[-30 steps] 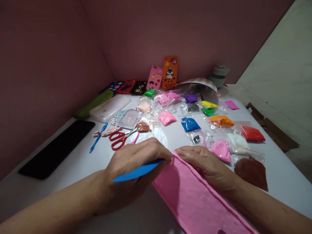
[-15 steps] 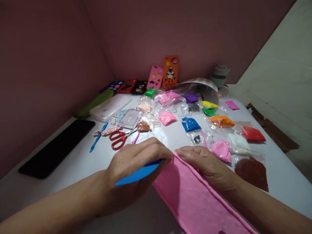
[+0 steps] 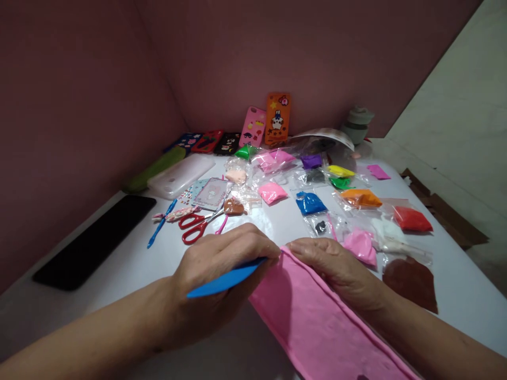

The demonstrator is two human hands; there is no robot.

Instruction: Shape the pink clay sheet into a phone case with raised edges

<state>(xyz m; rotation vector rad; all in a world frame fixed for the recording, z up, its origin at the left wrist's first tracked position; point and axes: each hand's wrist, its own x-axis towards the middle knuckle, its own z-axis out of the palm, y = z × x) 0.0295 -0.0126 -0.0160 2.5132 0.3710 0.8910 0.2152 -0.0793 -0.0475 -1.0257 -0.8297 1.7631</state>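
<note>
My left hand [image 3: 222,264] is closed around a flat blue clay modelling tool [image 3: 225,281], whose tapering end sticks out toward me below the knuckles. Its fingertips meet the far end of a pink clay-covered phone case [image 3: 312,322]. That case slants from between my hands down to the lower right and has a raised rim along its long sides. Along its right edge my right hand [image 3: 336,266] grips it, the thumb lying near the top corner. The working tip of the tool is hidden by my left fingers.
Red-handled scissors [image 3: 194,229], a blue stick tool [image 3: 161,224] and a black phone [image 3: 95,241] lie left. Bagged clay, including blue [image 3: 311,202], orange [image 3: 361,198] and red [image 3: 412,218], spreads behind and right. Decorated cases [image 3: 278,119] lean against the pink wall [image 3: 237,47].
Both hands keep almost the same hold on the tool and the pink case. The view has shifted very slightly; nothing else visibly differs.
</note>
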